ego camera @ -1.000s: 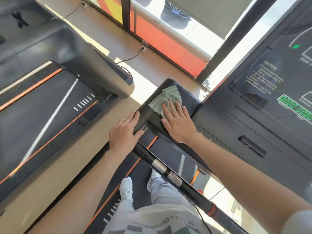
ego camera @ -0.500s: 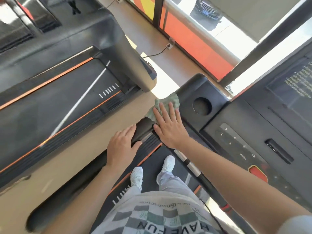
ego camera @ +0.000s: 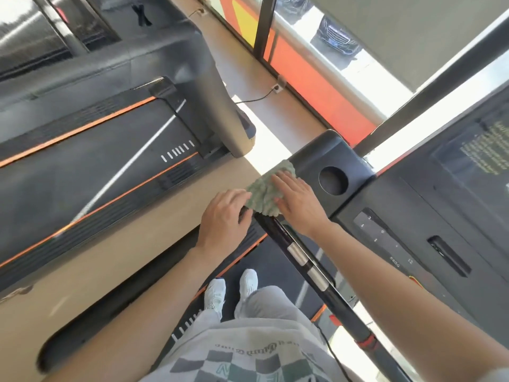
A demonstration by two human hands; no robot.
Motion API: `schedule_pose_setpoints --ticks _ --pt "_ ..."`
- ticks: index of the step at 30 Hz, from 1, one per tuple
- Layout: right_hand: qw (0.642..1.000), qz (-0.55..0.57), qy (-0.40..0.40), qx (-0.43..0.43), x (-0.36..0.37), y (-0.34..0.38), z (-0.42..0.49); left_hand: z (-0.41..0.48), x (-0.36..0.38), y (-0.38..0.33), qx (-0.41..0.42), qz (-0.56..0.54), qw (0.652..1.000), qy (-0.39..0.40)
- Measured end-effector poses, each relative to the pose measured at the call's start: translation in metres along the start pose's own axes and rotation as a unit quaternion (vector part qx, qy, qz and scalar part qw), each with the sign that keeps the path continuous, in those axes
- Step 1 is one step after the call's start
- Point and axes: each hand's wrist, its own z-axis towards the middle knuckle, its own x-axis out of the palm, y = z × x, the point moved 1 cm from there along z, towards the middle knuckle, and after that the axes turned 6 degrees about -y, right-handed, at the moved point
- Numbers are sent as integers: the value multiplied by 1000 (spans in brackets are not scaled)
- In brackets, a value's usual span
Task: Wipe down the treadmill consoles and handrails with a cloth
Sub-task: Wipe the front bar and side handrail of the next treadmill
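A green ribbed cloth [ego camera: 263, 193] lies on the left corner of the black treadmill console [ego camera: 311, 158], beside its round cup holder [ego camera: 332, 180]. My right hand [ego camera: 296, 202] presses flat on the cloth with straight fingers. My left hand [ego camera: 224, 219] rests on the console's left edge next to the cloth, its fingers curled over the edge where the black handrail [ego camera: 300, 259] with silver sensor bands starts. The console's button panel [ego camera: 382, 238] and dark screen [ego camera: 479, 155] lie to the right.
A second treadmill [ego camera: 96, 161] with orange-trimmed belt stands to the left across a strip of beige floor [ego camera: 110, 260]. A window with an orange lower panel [ego camera: 311, 86] runs behind. My legs and white shoes [ego camera: 231, 290] stand on the belt below.
My right hand has slid the cloth from the console's top surface down toward its left corner. The view has tilted, bringing the cup holder and button panel into sight.
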Motion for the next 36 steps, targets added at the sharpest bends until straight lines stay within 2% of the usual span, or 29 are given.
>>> schedule_pose_setpoints --ticks 3,6,10,15,19,24,30,36 --pt "999 -24 -15 -18 -4 -20 12 27 24 -20 40 5 998 53" --pt "999 -38 -7 -32 -11 -39 23 52 45 -28 20 24 994 103" --pt "999 -23 10 -37 -19 -59 29 59 53 -21 -9 46 993 109" --pt "995 49 56 -62 -22 -57 38 43 40 -16 -43 45 993 97" --pt "993 81 17 -89 -17 -43 39 44 35 -19 -57 67 994 70" --pt "992 19 23 -123 2 -40 47 50 55 -24 -65 119 979 155" --pt "994 -32 15 -106 4 -25 39 30 51 -11 -33 147 982 116" --pt "986 -6 24 -167 19 2 27 -15 22 11 8 174 983 52"
